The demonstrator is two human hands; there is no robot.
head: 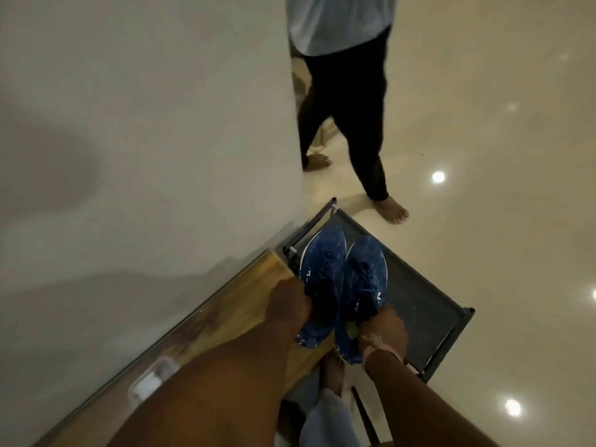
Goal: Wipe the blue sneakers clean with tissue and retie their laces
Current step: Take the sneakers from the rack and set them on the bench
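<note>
Two blue sneakers sit side by side in the lower middle of the frame, toes pointing toward the top, touching each other along their inner sides. The left sneaker (322, 272) is the one closer to the wall; the right sneaker (362, 285) is just beside it on the right. Their toe ends are over a dark rack (425, 304) with a black frame, and their heels stick out past its near edge.

The left hand (287, 301) comes in from the bottom and is at the collar of the left sneaker, fingers curled down over its opening so it looks like a grip, though the fingertips are hidden. The right hand (385, 330) is at the heel area of the right sneaker, fingers tucked into or around the back of it, also looking like a hold. There's a thread band (377, 345) around that wrist.

To the left of the rack is a wooden ledge (238, 304) running diagonally along the wall (145, 124), and a small white plastic thing (150, 380) sits on it at lower left, too blurry to say what it is.

Upper middle, another person (346, 101) in dark trousers stands barefoot on the glossy floor (500, 156). A bare foot (332, 372) shows below the sneakers at the bottom.
</note>
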